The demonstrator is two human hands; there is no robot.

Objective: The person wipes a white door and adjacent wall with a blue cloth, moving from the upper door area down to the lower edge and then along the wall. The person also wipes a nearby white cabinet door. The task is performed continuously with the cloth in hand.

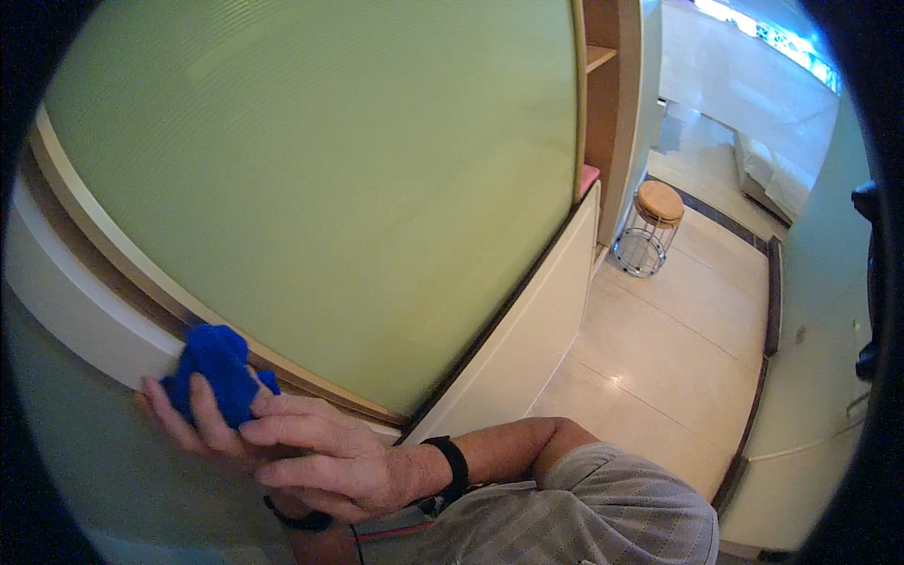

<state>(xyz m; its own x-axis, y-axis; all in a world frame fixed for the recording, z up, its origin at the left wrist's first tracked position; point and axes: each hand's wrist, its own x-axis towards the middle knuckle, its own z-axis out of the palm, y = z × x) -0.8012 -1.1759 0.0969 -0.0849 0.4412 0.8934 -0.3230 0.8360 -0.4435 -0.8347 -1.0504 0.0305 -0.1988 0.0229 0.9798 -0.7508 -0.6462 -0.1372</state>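
Note:
A bunched blue cloth [215, 367] lies against the pale ledge [106, 318] beside the wooden frame of a large green panel [339, 176]. My left hand [219, 438] grips the cloth from below, its fingers spread along the cloth's near side. Crossing over it from the right, my right hand [332, 452] has its fingertips at the cloth's right edge and partly covers the left hand. Each wrist wears a black band. The left palm is hidden.
A low cream panel [508, 332] runs along the green panel's right side. Beyond it are wooden shelves [600, 60] and a round stool with a wooden seat [660, 201] and metal legs on the tiled floor [657, 339]. A pale green wall [812, 318] bounds the right.

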